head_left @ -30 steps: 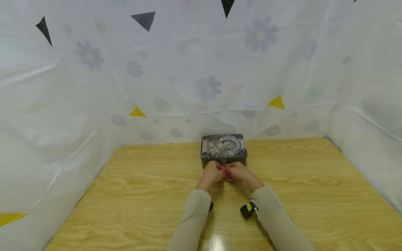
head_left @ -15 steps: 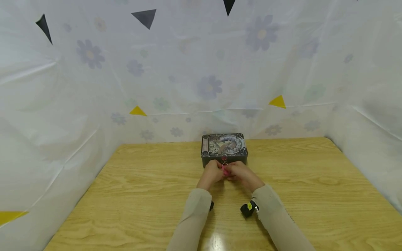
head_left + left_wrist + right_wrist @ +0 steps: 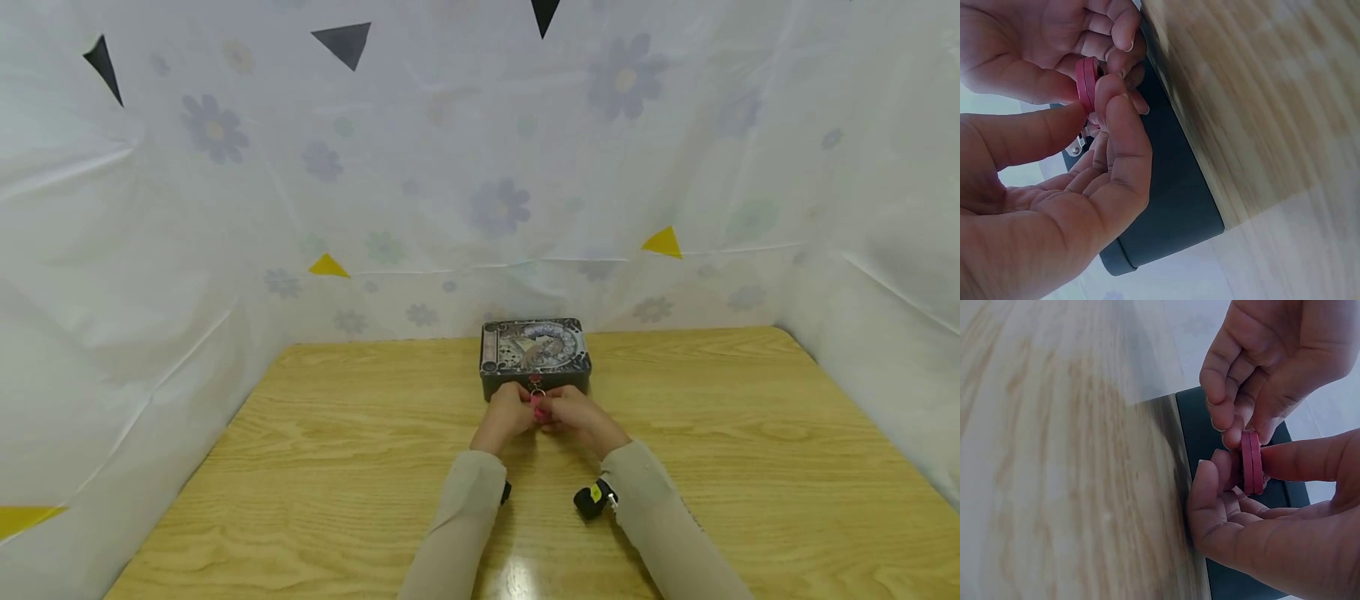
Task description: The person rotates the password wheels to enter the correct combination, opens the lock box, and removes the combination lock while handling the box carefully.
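Observation:
A dark rectangular tin box with a patterned lid lies at the back of the table. At its front hangs a small pink padlock, its metal shackle near the red-topped clasp. My left hand pinches the padlock from one side, thumb and index finger on its lower end in the left wrist view. From the other side my right hand grips the same padlock between thumb and curled fingers. The fingers cover much of the padlock's faces, and its far side is hidden.
The wooden table spreads out around the box. A white sheet with pale flowers hangs behind it and along both sides. Black straps with small devices sit at the wrists.

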Demonstrator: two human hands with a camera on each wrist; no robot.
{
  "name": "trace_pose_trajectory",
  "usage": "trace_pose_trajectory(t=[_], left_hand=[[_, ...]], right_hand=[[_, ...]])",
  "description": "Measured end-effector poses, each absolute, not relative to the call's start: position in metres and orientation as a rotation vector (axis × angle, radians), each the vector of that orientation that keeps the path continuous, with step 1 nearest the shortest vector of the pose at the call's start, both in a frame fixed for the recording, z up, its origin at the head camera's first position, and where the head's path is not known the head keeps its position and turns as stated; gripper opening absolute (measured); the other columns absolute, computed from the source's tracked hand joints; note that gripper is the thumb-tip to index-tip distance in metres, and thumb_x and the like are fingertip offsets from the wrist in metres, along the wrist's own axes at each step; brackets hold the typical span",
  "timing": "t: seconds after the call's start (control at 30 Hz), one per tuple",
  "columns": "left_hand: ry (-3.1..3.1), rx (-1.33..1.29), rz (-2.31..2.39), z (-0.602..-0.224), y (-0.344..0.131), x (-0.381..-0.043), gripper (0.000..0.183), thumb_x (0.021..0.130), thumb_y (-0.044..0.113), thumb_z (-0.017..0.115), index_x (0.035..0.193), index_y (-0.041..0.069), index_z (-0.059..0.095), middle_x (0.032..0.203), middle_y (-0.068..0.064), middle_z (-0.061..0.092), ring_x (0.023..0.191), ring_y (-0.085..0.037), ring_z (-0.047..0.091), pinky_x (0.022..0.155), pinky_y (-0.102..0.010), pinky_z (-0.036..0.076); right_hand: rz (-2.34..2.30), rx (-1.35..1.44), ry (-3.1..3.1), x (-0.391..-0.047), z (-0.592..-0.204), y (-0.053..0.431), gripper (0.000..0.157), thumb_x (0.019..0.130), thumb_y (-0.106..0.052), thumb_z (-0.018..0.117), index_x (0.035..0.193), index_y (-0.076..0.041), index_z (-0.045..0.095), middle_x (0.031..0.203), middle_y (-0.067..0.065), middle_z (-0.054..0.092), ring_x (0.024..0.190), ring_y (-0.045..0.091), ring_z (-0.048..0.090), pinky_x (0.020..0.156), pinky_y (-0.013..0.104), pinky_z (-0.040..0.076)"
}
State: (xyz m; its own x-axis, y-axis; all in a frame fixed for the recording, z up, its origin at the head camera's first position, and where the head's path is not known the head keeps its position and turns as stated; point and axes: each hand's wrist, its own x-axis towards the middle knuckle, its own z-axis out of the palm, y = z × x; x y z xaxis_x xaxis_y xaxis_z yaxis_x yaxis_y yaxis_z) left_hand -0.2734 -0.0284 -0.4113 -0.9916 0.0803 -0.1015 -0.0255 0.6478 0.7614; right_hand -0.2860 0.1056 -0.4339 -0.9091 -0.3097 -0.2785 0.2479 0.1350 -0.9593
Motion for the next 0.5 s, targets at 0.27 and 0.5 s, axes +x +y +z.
trace_pose_trajectory(t=[0.27, 0.5], left_hand=[[2.745, 0.054, 1.264, -0.4091, -0.0284, -0.2706, 0.011, 0.084, 0.004, 0.064, 0.091, -0.004, 0.061, 0.086, -0.013, 0.062, 0.076, -0.022, 0.055, 0.068, -0.031, 0.049], [2.749, 0.069, 1.264, -0.4099, -0.0286, -0.2709, 0.008, 0.086, 0.004, 0.062, 0.09, -0.003, 0.061, 0.085, -0.011, 0.061, 0.075, -0.02, 0.055, 0.065, -0.028, 0.048]], right_hand=[[-1.825, -0.047, 2.017, -0.2857, -0.4344, 0.1057, 0.019, 0.098, -0.004, 0.044, 0.099, 0.009, 0.058, 0.074, 0.001, 0.056, 0.068, 0.01, 0.056, 0.066, 0.025, 0.051], [-1.856, -0.044, 2.005, -0.2864, -0.4346, 0.1068, 0.021, 0.095, -0.003, 0.045, 0.101, 0.011, 0.06, 0.076, 0.002, 0.058, 0.068, 0.011, 0.056, 0.067, 0.026, 0.051]])
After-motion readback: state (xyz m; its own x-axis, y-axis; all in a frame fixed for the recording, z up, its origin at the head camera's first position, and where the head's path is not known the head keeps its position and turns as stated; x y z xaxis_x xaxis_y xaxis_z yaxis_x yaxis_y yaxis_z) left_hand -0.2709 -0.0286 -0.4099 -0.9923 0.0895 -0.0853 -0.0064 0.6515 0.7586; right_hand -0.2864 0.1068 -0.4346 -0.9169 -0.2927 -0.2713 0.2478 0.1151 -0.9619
